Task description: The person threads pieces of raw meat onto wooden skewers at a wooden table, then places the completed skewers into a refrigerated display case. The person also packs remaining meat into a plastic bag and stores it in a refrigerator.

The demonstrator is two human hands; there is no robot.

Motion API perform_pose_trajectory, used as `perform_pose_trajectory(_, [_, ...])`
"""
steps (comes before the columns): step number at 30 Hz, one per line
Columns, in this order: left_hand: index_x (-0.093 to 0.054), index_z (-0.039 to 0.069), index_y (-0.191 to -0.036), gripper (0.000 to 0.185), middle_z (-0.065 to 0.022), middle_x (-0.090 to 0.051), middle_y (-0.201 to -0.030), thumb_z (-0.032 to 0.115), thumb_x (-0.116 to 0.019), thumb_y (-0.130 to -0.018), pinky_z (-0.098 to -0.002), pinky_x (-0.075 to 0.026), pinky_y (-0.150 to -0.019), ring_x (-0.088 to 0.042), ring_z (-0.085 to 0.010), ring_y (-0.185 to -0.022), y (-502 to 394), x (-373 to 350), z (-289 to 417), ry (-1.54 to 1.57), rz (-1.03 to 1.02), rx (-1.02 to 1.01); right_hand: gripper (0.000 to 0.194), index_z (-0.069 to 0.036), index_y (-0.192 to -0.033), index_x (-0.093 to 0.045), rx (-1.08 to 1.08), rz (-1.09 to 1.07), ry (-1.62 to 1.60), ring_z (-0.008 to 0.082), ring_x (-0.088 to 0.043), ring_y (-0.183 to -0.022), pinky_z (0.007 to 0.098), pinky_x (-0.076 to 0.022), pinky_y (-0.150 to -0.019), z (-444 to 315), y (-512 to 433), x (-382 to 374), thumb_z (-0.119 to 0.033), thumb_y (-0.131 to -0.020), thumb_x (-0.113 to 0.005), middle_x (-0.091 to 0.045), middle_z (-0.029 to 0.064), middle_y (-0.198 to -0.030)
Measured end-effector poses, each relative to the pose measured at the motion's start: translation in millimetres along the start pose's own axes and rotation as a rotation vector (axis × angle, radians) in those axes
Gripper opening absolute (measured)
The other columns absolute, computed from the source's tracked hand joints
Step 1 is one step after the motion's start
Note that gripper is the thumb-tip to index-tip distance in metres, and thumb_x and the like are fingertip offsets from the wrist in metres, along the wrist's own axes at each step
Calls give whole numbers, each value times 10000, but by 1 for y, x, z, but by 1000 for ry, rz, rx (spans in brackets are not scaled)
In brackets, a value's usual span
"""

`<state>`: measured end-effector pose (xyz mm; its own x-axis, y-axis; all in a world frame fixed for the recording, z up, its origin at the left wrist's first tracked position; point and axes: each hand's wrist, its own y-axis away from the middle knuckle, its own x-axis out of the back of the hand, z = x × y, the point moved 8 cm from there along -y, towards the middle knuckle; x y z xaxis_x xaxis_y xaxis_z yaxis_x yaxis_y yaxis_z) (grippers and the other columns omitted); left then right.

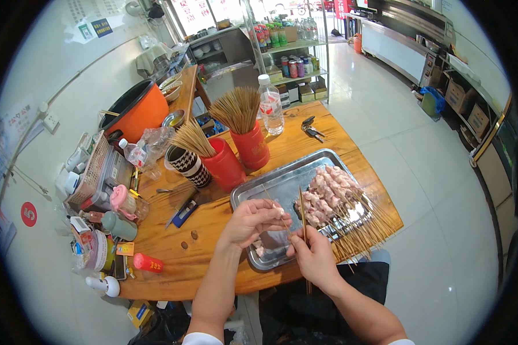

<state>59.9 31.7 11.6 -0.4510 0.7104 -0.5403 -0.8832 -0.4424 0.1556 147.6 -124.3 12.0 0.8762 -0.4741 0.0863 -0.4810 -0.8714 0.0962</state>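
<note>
My left hand (252,221) pinches a small piece of raw meat (279,211) on a thin bamboo skewer (287,227). The lower part of that skewer is in my right hand (314,254), which also grips a few bare skewers (303,209) pointing up and down past the fingers. Both hands are over a metal tray (273,183) near the table's front edge. On the tray's right side lies a heap of skewered raw meat (331,194), its stick ends (362,233) fanning out over the rim. A few loose meat scraps (259,247) lie beside my left wrist.
Behind the tray stand two red holders (222,166) (252,146) full of skewers, a water bottle (271,108) and a houndstooth cup (189,166). Keys (313,130) lie at the back right. A utility knife (184,213), a red cylinder (148,262) and jars (120,226) are to the left.
</note>
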Motion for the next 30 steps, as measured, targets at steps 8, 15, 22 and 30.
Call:
perform_pose_trajectory(8, [-757,-18,-1059,132,-98,-785,-944,60,-708,-966,-342,-575,-712,-733,-178,-797,14,35,52,-848,464,-307,155,0,-1100,-652,-142,-33,-363,45,-487,-593,214,-388,-539,3,8,3,-94,-1115,-530,-672,26,-785])
perform_pose_trajectory(15, [-775,9,-872,133,-177,-739,-803,124,-789,-808,-423,-551,-772,-718,-329,-859,22,37,38,-1542,384,-16,155,5,-1096,-660,-130,-22,-261,61,-538,-631,241,-441,-599,6,25,17,-106,-1104,-552,-694,19,-800])
perform_pose_trajectory(22, [-761,15,-859,118,-189,-746,-872,115,-763,-795,-466,-554,-797,-703,-370,-863,17,16,34,-1718,354,-211,124,-19,-1119,-637,-39,-44,-244,34,-469,-565,211,-360,-508,17,25,8,-96,-1112,-541,-670,14,-780])
perform_pose_trajectory(30, [-717,-31,-1084,145,-136,-780,-981,49,-751,-967,-303,-610,-765,-753,-184,-852,8,34,34,-449,322,-225,163,2,-1091,-674,-112,-47,-123,111,-651,-714,289,-507,-682,20,29,4,-124,-1091,-571,-729,40,-783])
